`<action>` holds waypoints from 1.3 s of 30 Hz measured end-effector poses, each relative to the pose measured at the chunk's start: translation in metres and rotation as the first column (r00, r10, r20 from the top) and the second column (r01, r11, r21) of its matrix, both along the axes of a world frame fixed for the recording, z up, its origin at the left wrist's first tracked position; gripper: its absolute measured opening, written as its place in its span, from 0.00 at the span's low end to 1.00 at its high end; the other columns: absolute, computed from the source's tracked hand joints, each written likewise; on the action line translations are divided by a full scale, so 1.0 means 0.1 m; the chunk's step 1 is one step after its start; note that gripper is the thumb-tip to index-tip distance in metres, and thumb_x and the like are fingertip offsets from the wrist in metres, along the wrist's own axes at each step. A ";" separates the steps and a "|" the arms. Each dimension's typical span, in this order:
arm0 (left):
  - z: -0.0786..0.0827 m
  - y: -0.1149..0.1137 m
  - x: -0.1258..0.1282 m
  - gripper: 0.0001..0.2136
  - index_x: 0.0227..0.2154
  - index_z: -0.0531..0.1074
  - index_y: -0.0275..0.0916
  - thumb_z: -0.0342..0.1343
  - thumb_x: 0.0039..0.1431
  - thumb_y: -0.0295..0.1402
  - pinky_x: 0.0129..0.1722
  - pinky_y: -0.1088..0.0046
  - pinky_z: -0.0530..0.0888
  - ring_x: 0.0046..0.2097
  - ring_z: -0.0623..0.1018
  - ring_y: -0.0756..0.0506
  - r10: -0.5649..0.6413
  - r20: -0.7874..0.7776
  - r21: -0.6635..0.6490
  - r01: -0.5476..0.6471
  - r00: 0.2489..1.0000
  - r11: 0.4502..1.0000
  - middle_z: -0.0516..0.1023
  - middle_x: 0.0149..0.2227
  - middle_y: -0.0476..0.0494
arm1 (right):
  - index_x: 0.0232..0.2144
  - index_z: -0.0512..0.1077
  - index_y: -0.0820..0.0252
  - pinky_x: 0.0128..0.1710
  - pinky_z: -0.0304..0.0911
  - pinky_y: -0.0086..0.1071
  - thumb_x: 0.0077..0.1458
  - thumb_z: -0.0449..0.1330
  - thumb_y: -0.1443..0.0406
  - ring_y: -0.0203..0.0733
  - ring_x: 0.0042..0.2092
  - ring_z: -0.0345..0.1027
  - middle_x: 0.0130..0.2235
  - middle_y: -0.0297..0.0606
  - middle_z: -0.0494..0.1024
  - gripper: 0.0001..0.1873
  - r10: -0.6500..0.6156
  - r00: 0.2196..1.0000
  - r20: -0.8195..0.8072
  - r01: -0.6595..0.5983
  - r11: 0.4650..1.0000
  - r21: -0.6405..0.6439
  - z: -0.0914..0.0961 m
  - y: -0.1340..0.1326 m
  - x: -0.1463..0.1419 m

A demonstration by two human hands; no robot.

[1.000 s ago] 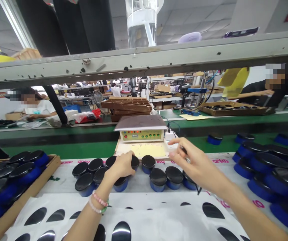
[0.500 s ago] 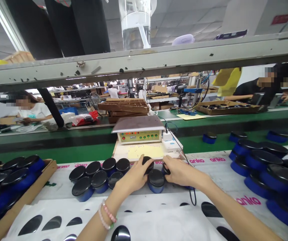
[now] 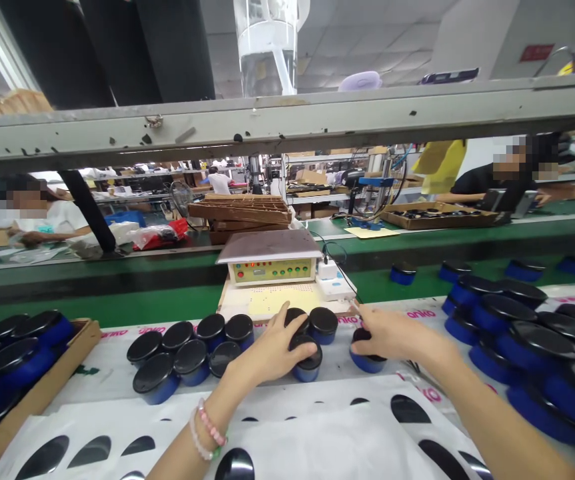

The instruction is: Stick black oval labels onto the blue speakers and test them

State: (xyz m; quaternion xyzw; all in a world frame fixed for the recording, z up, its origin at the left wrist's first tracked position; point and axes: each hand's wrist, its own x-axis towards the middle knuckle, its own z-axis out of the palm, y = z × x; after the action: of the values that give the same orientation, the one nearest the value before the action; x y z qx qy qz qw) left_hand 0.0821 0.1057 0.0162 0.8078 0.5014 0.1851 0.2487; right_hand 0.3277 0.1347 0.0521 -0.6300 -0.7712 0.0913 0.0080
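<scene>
Beaded bracelets (pink, whitish)

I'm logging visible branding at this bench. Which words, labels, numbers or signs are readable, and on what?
"anko": pink print, repeated along the white sheet; some repeats are partly covered or blurred.
Red sign, upper right: too blurred to read.
Control box: panel markings too small to read.
Blue containers with black tops: no readable text.

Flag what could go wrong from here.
Left hand spreads over closely set blue containers; it might nudge neighbours out of line.
Bare right hand is at another container; its glossy black top may smudge.
The crowded pile on the right could shift if the right forearm bumps it.
</scene>
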 end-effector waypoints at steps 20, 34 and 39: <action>0.17 -0.23 0.26 0.25 0.58 0.63 0.51 0.55 0.58 0.44 0.62 0.40 0.51 0.68 0.43 0.31 -0.205 -0.136 0.086 0.218 0.969 0.972 0.44 0.68 0.45 | 0.51 0.67 0.62 0.45 0.67 0.45 0.60 0.58 0.61 0.46 0.47 0.69 0.52 0.44 0.70 0.18 -0.504 0.812 -0.295 0.556 0.821 0.127 0.33 1.01 0.79; 0.48 -0.35 0.26 0.27 0.61 0.55 0.49 0.50 0.60 0.49 0.50 0.58 0.75 0.56 0.71 0.39 -0.005 0.871 -0.081 0.155 0.491 0.985 0.59 0.63 0.39 | 0.35 0.64 0.54 0.18 0.56 0.27 0.50 0.61 0.48 0.32 0.22 0.62 0.29 0.28 0.72 0.20 0.172 0.747 -0.643 -0.066 0.980 0.185 0.73 -0.21 -0.29; 0.69 -0.45 0.19 0.19 0.47 0.69 0.38 0.56 0.59 0.45 0.35 0.67 0.80 0.38 0.80 0.44 0.221 0.953 -0.283 0.344 0.209 0.895 0.78 0.43 0.39 | 0.26 0.54 0.53 0.21 0.51 0.30 0.62 0.46 0.56 0.35 0.22 0.56 0.21 0.27 0.63 0.14 0.446 0.738 -0.506 -0.156 0.843 0.516 0.67 -0.77 -0.54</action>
State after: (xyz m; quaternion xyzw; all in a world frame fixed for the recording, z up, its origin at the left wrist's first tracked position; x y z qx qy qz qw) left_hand 0.1015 0.0612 0.0847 0.4496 0.2253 0.5216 0.6892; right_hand 0.2735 0.0576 0.1191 -0.4103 -0.8203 0.1121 0.3823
